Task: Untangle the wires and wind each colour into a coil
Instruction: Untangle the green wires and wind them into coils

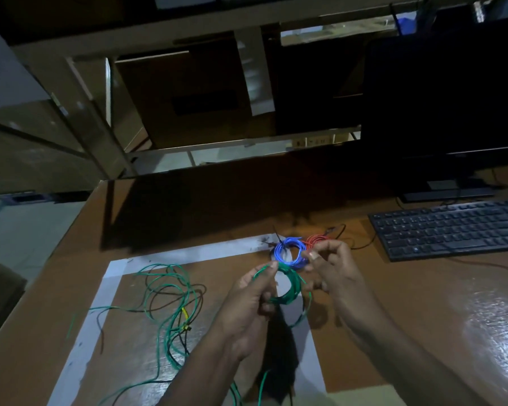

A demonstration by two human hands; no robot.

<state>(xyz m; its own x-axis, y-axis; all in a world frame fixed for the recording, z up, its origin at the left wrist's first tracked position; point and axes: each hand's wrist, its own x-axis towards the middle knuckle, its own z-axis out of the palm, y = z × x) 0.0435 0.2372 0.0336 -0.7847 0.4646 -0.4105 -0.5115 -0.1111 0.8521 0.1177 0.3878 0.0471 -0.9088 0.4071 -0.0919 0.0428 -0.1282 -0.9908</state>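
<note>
While the left hand (254, 291) grips the green coil (288, 285), right fingertips (313, 254) seemingly pinch it.

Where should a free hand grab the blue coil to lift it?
Pinch the blue coil across its bundled ring on the left rim, coming from above-left. It lies flat, the red coil touches its right side, and the right hand hovers over that edge.

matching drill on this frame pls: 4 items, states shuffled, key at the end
Items:
1. small blue wire coil
2. small red wire coil
3. partly wound green wire coil
4. loose green and black wire tangle

States:
A. lies spread on the table at left
B. held between left hand and right hand
C. lies wound, nearest the black keyboard
D. lies wound, beside the red one

Pairs: 1-D, 2-C, 3-B, 4-A
</note>
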